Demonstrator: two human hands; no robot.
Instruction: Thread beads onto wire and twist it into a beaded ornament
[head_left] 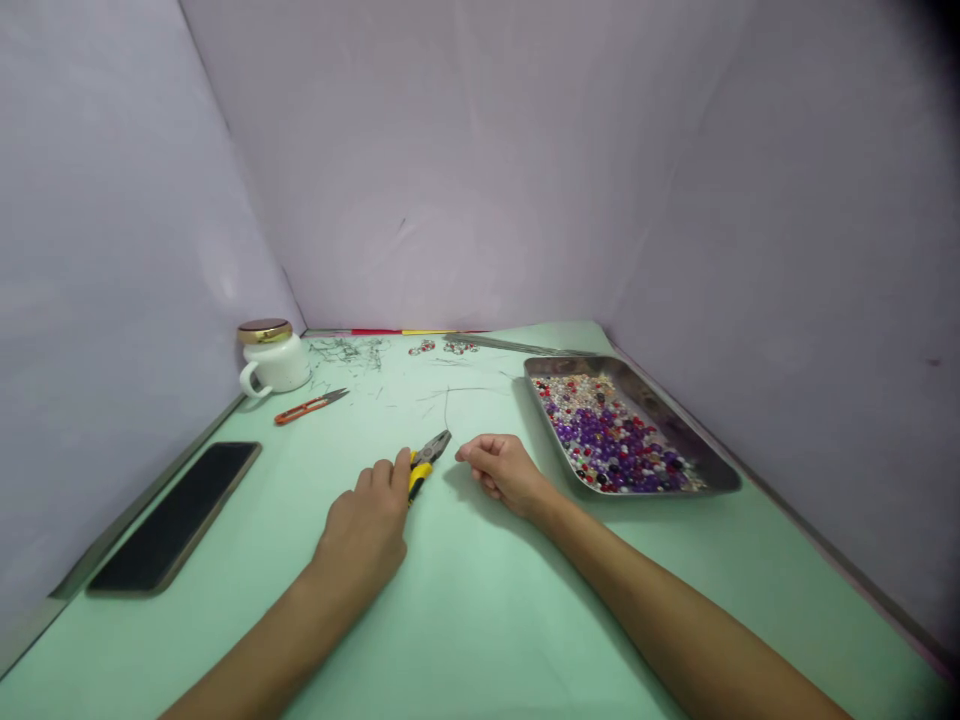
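Observation:
My left hand (369,515) is wrapped round the yellow-and-black handles of a pair of pliers (431,455), whose metal jaws point up and to the right. At the jaw tips a thin wire (448,405) rises and bends away to the right above the table. A short gap to the right of the jaws is my right hand (506,470), its thumb and forefinger pinched together. What sits in that pinch, if anything, is too small to make out.
A metal tray (724,482) of mixed beads stands on the right. Thread snips (309,407), a lidded white mug (277,365) and a phone (176,520) lie left. Wire scraps (349,352), small beaded pieces (459,347) and long wires (517,346) are at the back.

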